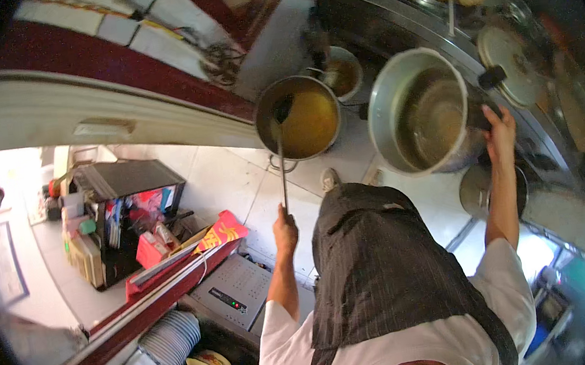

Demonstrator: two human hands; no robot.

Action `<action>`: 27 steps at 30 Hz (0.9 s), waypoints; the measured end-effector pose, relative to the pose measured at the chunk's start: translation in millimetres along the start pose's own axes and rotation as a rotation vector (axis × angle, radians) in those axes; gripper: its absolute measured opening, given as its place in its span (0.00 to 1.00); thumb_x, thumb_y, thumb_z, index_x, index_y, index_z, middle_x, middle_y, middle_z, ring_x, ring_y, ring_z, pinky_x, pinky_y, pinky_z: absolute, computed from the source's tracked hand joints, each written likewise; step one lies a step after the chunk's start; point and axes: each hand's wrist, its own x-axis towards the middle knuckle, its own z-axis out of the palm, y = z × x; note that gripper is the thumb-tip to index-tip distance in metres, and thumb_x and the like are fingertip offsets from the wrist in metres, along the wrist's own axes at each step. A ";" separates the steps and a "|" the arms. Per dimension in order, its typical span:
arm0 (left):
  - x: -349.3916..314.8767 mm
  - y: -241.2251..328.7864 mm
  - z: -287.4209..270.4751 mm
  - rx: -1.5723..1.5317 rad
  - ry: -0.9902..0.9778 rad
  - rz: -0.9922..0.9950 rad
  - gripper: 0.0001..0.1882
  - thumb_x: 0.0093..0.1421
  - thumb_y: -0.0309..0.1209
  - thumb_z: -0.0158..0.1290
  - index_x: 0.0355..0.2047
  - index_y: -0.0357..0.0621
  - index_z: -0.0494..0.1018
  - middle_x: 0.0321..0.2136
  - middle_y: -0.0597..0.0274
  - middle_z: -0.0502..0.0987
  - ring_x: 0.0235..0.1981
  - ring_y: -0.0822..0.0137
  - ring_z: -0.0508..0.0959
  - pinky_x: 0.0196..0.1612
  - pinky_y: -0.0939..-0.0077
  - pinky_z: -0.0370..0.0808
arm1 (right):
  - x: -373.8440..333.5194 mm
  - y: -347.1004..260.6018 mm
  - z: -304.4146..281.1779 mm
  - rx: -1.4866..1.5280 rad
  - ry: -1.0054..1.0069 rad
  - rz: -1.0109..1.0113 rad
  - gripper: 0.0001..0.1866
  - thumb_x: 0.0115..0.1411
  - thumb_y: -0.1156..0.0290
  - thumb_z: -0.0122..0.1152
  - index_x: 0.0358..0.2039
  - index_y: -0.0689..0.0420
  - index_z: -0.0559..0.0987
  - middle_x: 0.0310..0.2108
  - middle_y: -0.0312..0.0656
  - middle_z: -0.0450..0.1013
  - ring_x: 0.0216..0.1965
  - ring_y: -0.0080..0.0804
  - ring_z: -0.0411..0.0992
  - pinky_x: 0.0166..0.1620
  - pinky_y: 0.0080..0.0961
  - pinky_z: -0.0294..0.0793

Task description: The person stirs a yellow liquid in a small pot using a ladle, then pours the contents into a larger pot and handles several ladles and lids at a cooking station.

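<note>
My left hand (285,230) is closed around the long handle of a ladle (281,162). The ladle's dark bowl end hangs inside a metal pot (265,142) that holds yellowish-brown liquid (311,120). My right hand (501,133) grips the dark side handle of a large aluminium pot (390,147), which is tilted so that its inside shows. Some cloudy liquid or residue lies at its bottom. A smaller pot (356,90) with brownish contents stands just behind, between the two larger pots.
A steel counter (396,15) on the right carries pot lids (508,60) and another ladle (452,5). Below my right forearm stands another metal pot (476,195). At lower left are stacked white bowls (170,341) and a grey metal appliance (229,292). Beyond a partition stands a black cabinet (124,175).
</note>
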 end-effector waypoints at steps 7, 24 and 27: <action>-1.1 57.1 -109.3 -1.182 -0.428 -0.694 0.21 0.60 0.29 0.45 0.53 0.50 0.57 0.13 0.74 0.58 0.09 0.83 0.56 0.09 0.89 0.52 | -14.5 -24.2 33.9 -0.052 -0.017 -0.039 0.36 0.48 0.66 0.63 0.55 0.65 0.59 0.49 0.49 0.63 0.30 0.25 0.66 0.20 0.19 0.57; 121.3 214.5 -49.5 0.657 -0.347 0.788 0.28 0.51 0.24 0.45 0.55 0.47 0.59 0.29 0.51 0.69 0.26 0.57 0.75 0.25 0.68 0.75 | -0.5 -34.9 50.9 -0.132 -0.151 -0.092 0.36 0.48 0.65 0.63 0.54 0.64 0.58 0.42 0.46 0.66 0.38 0.31 0.66 0.34 0.27 0.64; 129.8 218.8 -54.1 0.777 -0.311 0.896 0.28 0.51 0.25 0.45 0.55 0.46 0.59 0.29 0.54 0.68 0.26 0.60 0.74 0.24 0.71 0.75 | -3.6 -38.3 72.1 -0.149 -0.106 -0.122 0.36 0.48 0.65 0.64 0.53 0.66 0.59 0.43 0.47 0.67 0.40 0.34 0.66 0.38 0.27 0.65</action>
